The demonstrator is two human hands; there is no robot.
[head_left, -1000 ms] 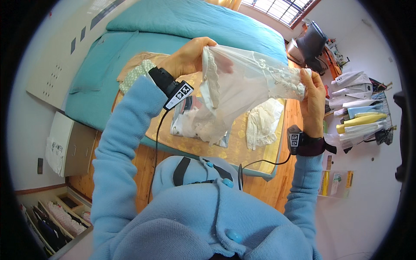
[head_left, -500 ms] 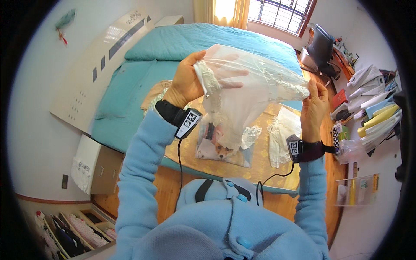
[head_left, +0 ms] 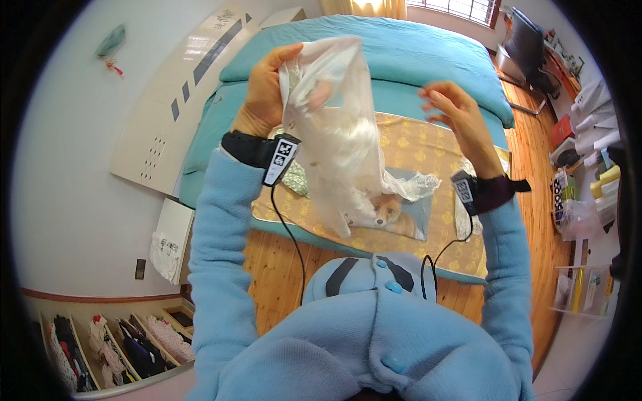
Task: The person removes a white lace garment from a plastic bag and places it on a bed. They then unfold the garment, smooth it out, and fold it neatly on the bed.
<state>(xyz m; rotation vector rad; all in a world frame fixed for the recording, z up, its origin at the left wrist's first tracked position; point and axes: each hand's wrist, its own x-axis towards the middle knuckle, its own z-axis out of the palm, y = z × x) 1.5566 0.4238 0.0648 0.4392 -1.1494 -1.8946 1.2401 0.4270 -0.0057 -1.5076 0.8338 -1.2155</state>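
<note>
Left hand (head_left: 262, 97): raised over the bed; grip narrow, holding the garment by its upper left edge, fingers seen through the cloth.
Right hand (head_left: 461, 113): well apart from the garment, to its right; grip wide, fingers bent and blurred.
Garment (head_left: 334, 127): sheer, white, lace-trimmed; hangs from the left hand above the mat. Its lower part overlaps the shirt in view; whether the 2 touch, cannot tell.
Bed (head_left: 428, 53): teal covers; carries the mat on its near side.
Mat (head_left: 408, 137): yellow, patterned, spread flat; partly hidden by the garment.
Shirt (head_left: 418, 224): grey, fox print; lies on the mat, its left part behind the garment.
Dotted cloth (head_left: 296, 179): pale green; lies between the left wrist and the garment in view, both covering parts of it.
Lace top (head_left: 463, 220): white, at the mat's right; the right wrist unit stands in front of it.
Wrist units (head_left: 281, 160): 2, black, 1 per wrist, each trailing a cable; the left cable (head_left: 291, 234) crosses in front of the mat.
Cabinet (head_left: 172, 227): pale, left of the bed.
Drawer (head_left: 127, 374): lower left, divided, clothes in its compartments.
Chair (head_left: 525, 47): dark, beyond the bed's far right corner.
Hung clothes (head_left: 598, 147): right wall, partly cut off by the dark rim.
Floor (head_left: 277, 287): wood, between the person and the bed.
</note>
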